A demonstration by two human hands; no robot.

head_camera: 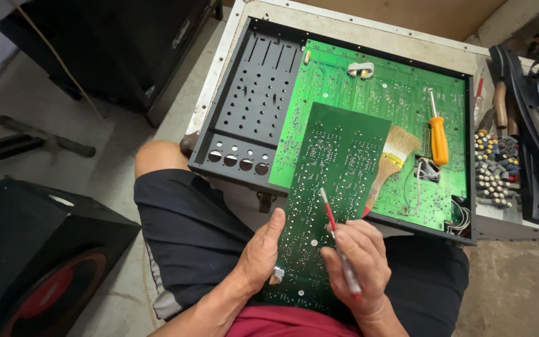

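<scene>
Left hand (262, 254) grips the circuit board (332, 187); right hand (358, 262) grasps a red tool (338, 240), both long axes toward 12 o'clock.

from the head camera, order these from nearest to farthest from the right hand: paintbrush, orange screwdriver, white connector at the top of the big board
1. Paintbrush: just above the right hand, lying on the big board's lower right.
2. Orange screwdriver: farther up and to the right, on the same board.
3. White connector: farthest, near the board's top edge.

Green circuit board (335, 181), silver-dotted; red-and-clear test pen (339, 246); orange-handled screwdriver (437, 134); tan-bristled paintbrush (389, 159); black perforated chassis (254, 93).
</scene>
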